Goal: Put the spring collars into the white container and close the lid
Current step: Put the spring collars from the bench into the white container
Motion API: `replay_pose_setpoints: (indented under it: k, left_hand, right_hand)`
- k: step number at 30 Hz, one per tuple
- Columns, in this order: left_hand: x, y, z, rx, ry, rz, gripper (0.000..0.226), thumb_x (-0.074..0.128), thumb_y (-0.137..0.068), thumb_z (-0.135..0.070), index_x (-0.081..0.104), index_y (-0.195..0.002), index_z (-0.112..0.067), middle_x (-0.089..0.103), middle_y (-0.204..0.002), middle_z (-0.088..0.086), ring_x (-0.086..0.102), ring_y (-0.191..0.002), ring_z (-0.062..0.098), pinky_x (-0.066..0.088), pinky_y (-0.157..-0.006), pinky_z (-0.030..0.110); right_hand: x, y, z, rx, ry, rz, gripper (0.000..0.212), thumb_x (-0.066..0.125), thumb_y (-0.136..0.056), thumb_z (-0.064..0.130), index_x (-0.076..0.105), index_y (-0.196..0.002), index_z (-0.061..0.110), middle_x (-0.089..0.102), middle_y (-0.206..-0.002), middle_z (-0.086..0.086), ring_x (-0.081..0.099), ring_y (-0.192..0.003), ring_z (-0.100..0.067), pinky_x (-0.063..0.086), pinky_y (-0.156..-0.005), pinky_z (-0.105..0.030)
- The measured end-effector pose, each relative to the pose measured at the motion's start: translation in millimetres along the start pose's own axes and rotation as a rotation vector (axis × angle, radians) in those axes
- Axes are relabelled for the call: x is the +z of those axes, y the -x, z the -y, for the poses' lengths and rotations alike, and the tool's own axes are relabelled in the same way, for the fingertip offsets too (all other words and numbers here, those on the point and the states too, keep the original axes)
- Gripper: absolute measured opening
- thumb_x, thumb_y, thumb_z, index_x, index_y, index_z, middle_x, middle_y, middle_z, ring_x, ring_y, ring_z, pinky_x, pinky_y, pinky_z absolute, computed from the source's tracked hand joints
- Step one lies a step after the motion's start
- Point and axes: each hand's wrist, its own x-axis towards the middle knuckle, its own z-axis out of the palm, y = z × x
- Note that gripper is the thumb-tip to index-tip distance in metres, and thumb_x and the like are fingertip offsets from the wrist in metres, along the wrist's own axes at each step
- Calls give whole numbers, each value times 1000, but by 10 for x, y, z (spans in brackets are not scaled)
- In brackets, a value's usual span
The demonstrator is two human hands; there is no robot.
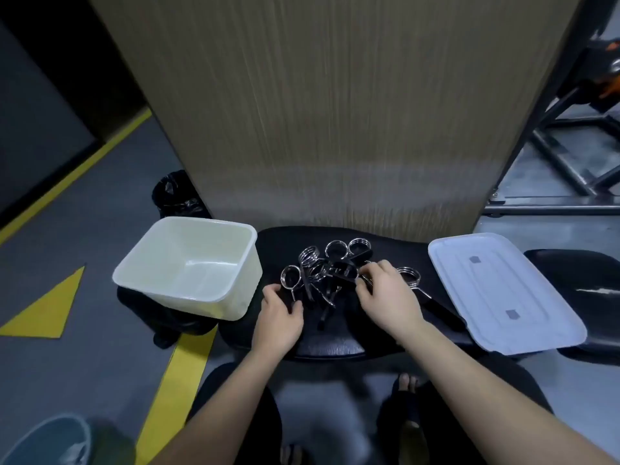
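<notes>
Several chrome spring collars (327, 268) with black handles lie in a heap on a black padded bench (335, 340). One collar (290, 277) lies at the heap's left edge, and my left hand (279, 317) closes its fingers around that collar's handle. My right hand (385, 293) pinches a collar at the right side of the heap. Another collar (410, 276) lies just right of that hand. The white container (188, 263) stands open and empty to the left. Its white lid (503, 293) lies flat to the right.
A tall wood-grain panel (335, 112) rises directly behind the bench. A black bag (174, 194) sits behind the container. Metal frame equipment (570, 156) stands at the far right. Yellow floor markings (174, 374) run on the left. My legs and feet are below the bench.
</notes>
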Motion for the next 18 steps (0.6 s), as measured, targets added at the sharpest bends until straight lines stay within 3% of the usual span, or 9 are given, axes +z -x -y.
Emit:
replay_pose_setpoints:
  k: [6,9,11,13,16,18]
  left_hand:
    - [163,-320,152,-196,-77,33,56,62,-91,-39,42,-133,-8,52,-134,13,56,-119,33,44,-97,38]
    - [234,-435,246,-223,-124,104,42,68,-85,-42,59,-111,-10,66,-113,8,63,-109,29,51,-88,34]
    - [245,-497,286,-201,-130,115,26,68,-83,-39,60,-88,-15,70,-99,7,66,-98,29,52,-79,32]
    - [246,-529,299,-168,-102,115,22,65,-82,-32,52,-73,-17,71,-89,9,68,-88,31,54,-73,33]
    - [231,-564,353,-146,66,108,14,55,-87,-22,45,-89,-13,71,-76,14,73,-63,30,62,-57,45]
    - [184,-581,412,-98,99,86,15,52,-92,-19,41,-98,-11,68,-83,17,71,-61,33,59,-48,41]
  right_hand:
    - [284,-308,122,-164,179,-98,19,59,-90,27,67,-99,12,55,-101,-3,53,-97,-26,51,-75,-40]
    - [420,-388,177,-282,292,-157,19,60,-88,27,68,-94,11,57,-96,-5,53,-90,-29,50,-73,-41]
    - [511,-421,277,-335,331,-153,20,59,-88,29,67,-94,12,57,-97,-6,53,-90,-29,49,-73,-41]
    - [555,-486,347,-279,341,-142,23,58,-89,29,67,-102,13,58,-103,-7,53,-96,-31,48,-76,-41]
    - [513,-670,329,-65,448,10,36,53,-92,28,59,-124,13,55,-123,-11,48,-114,-34,42,-90,-44]
    - [497,-770,286,32,469,143,35,51,-93,24,57,-125,12,56,-126,-12,49,-117,-35,42,-89,-42]
